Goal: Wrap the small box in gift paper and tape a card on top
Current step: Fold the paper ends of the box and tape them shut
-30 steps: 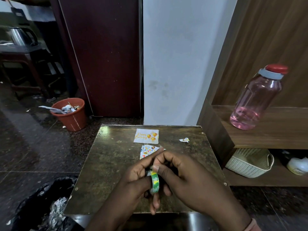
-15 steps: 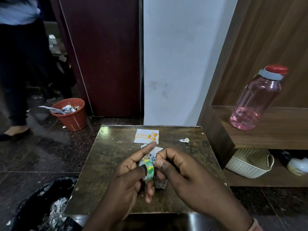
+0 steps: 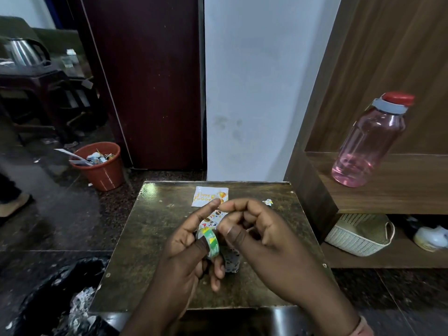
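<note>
Your left hand point(image 3: 191, 248) holds the tape roll point(image 3: 210, 241) above the small table point(image 3: 145, 238): the thumb presses on the green and yellow rim and the other fingers curl behind and under it, with the index finger stretched up. Your right hand point(image 3: 261, 236) is just beside the roll, on its right side. Its fingers are curled and the thumb and index fingertips come together near the top of the roll, next to the left index fingertip. You cannot tell from this view whether they pinch the clear tape end, because the tape itself does not show.

The wrapped box point(image 3: 231, 261) stands on the table directly under your hands; only 1 dark patterned corner and a piece of bright printed paper show between the fingers. The birthday card point(image 3: 206, 196) lies flat on the table behind the box, near the far edge, apart from the box. 1 small paper scrap point(image 3: 268, 202) lies on the table to the right of the card.

Left of the table, an orange bin point(image 3: 101, 170) with paper waste stands on the floor. Right of the table, a pink water bottle point(image 3: 371, 144) stands on a wooden shelf point(image 3: 400, 200), and a white basket point(image 3: 358, 236) sits below it.
</note>
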The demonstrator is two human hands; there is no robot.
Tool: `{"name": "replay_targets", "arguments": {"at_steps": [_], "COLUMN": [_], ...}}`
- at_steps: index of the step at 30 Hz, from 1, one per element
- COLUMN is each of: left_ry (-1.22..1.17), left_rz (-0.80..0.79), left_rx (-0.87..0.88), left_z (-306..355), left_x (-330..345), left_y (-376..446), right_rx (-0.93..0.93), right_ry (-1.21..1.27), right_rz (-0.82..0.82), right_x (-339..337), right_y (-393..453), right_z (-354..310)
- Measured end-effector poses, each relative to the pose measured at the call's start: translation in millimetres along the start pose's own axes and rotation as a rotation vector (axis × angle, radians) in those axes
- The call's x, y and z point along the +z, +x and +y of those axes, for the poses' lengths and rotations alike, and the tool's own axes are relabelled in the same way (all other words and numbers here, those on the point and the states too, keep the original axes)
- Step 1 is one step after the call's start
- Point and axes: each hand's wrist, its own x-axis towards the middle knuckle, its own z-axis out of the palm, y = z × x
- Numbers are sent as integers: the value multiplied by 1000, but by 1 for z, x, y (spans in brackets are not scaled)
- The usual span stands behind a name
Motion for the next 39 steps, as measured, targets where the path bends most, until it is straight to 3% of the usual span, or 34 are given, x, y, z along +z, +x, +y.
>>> {"name": "replay_targets", "arguments": {"at_steps": [14, 19, 23, 26, 31, 39], "left_ry": [26, 45, 54, 64, 87, 172], "left_rz": [13, -3, 99, 198, 289, 314], "left_rx": [13, 74, 156, 220, 301, 291], "left_z": [-1, -1, -3, -5, -3, -6], "left_x": [3, -3, -9, -14, -20, -22], "left_y": [0, 0, 2, 5, 6, 8], "right_rx": [-38, -73, -65, -39, 39, 145], "right_ry": [82, 238, 20, -253, -511, -626], "right_rz": [62, 290, 501, 562, 528, 459], "right_x": [-2, -21, -46, -59, -65, -66], "right_y": [2, 6, 9, 4, -1, 2], "right_z": [-1, 6, 29, 55, 85, 116]}}
